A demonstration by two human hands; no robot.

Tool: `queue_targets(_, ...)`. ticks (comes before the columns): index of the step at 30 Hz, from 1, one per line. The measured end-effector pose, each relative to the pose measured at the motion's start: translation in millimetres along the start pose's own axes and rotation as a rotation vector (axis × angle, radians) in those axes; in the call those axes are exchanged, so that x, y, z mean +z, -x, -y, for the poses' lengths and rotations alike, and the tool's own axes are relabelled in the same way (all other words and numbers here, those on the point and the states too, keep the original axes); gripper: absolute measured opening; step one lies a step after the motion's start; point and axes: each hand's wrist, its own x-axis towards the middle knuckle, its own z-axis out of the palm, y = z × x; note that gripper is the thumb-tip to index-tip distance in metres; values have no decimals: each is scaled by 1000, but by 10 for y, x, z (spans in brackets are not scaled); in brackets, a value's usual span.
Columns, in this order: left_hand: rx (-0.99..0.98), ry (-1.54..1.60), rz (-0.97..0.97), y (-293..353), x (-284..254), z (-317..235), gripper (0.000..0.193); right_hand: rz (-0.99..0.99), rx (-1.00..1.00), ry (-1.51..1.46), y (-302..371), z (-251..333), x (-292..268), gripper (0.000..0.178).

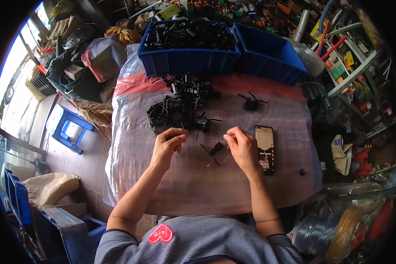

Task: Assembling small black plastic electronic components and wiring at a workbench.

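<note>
L hand: left hand [168, 141] sits at near edge of the parts pile, fingers [179, 140] curled in w/ tips pinched together; whatever is in the pinch is too small to make out, so can't tell if it grips anything.
R hand: right hand [241, 145] just left of the phone, fingers bent into a loose fist, thumb & forefinger tips meeting at a small pale bit; can't tell what it is.
Part btwn hands: small black plastic part [216, 148] lies on the counter between the 2 hands, nearer the R one, touching neither. Chunky dark body w/ a thin straight pin sticking out toward lower left; matte black, no other colour.
Pile: black parts pile [180, 108] beyond L hand, same dark pieces w/ thin prongs, tangled, spread from mid counter up toward the bins.
Stray cluster: few black pieces [251, 104] apart from pile, to the R, well beyond R hand.
Counter: counter [198, 185] covered in clear plastic wrap over pale brown, red band at far end.
Phone: phone [265, 149] flat, screen lit, just beside R hand.
Bins: blue bin [187, 59] at far edge, full of black parts; second blue bin [273, 57] to its R, contents not visible.
Floor L: blue stool [68, 127] beside counter.
</note>
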Motion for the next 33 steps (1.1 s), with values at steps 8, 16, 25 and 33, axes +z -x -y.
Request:
queue_targets(8, 37, -148, 82, 95, 117, -42, 25, 180, 7, -35, 74, 234, 163, 24)
queue_targets(16, 88, -159, 177, 159, 171, -91, 24, -79, -257, -4, 24, 475, 55, 40)
queue_targets(25, -64, 166, 208, 124, 188, -5, 30, 39, 464, -1008, 100, 363, 163, 27)
queue_targets(33, -152, 291, 158, 152, 184, 112, 23, 114, 328, -804, 126, 342, 174, 24)
